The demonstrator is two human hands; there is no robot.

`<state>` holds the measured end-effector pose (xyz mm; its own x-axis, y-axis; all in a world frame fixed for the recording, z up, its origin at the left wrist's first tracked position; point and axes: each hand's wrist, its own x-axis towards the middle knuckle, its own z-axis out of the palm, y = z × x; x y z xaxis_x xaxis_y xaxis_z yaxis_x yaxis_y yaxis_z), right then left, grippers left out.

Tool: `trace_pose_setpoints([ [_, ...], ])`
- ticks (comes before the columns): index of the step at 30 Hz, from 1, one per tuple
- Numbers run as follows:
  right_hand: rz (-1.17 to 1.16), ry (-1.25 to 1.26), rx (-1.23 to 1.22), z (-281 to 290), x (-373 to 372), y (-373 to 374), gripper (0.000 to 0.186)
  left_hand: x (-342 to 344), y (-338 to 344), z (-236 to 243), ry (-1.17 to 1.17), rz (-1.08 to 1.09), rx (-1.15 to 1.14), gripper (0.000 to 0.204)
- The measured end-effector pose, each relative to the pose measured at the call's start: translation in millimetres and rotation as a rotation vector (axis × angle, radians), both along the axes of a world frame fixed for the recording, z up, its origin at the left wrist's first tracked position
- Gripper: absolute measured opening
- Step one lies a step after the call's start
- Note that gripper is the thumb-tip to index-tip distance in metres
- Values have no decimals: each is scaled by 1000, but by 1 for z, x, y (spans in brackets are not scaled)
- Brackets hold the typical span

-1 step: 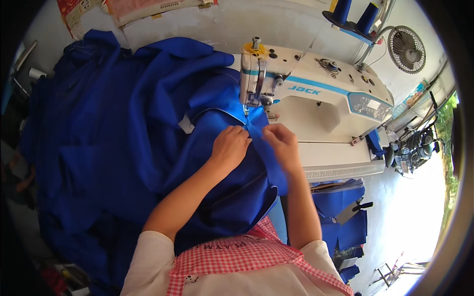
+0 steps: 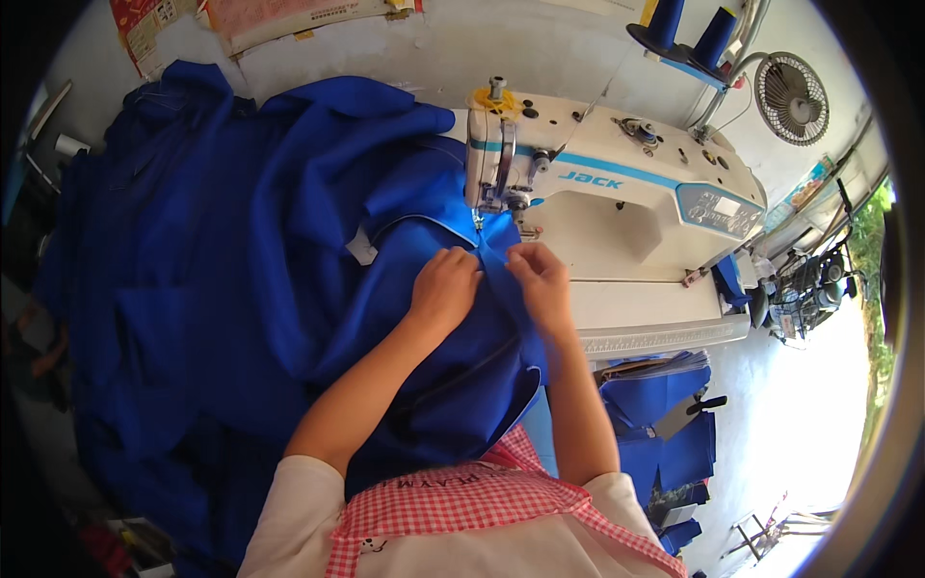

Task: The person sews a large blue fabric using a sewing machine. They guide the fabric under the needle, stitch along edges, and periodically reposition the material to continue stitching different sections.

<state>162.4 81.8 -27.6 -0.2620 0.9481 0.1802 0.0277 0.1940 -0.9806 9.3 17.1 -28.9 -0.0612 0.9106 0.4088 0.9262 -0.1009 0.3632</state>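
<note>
Royal-blue fabric [image 2: 414,289] runs under the needle of a white sewing machine [image 2: 617,164], its folds spilling left and down toward my lap. My left hand [image 2: 447,287] is closed on the fabric just below and left of the presser foot [image 2: 479,223], with its fingertips at a seam. Across the seam my right hand [image 2: 540,279] pinches the fabric to the right of the foot, thumb against fingers. A small gap separates the two hands. A pale patch [image 2: 362,247], perhaps a label, shows among the folds left of the foot.
Dark blue thread cones [image 2: 715,40] stand on a holder above the machine, beside a small fan [image 2: 792,98]. More blue cloth [image 2: 154,241] is heaped at the left. Stacked blue pieces [image 2: 665,395] lie below the table's right edge [image 2: 665,334].
My right hand has come slightly left toward the fabric and my left hand. The left hand stays closed in nearly the same place; the whole view has shifted a little.
</note>
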Motion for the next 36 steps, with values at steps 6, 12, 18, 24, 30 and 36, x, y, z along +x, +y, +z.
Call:
trace_pose_setpoints([
  [6,-231,-218,331,-14,1,-26,4,-26,-2,-14,41,-273,103,38],
  [12,-224,-492,516,-16,-6,-30,11,-37,8,-5,102,-438,-30,45],
  [18,-212,-672,511,-11,-9,-35,30,-45,12,-20,-127,-409,136,22],
  [24,-259,-696,488,-16,-9,-33,26,-37,43,-1,57,-567,244,19],
  [30,-289,-771,499,-11,-15,-36,24,-35,53,-9,193,-645,272,9],
  [36,-354,-827,560,-20,-17,-33,15,-27,54,-17,142,-619,417,7],
])
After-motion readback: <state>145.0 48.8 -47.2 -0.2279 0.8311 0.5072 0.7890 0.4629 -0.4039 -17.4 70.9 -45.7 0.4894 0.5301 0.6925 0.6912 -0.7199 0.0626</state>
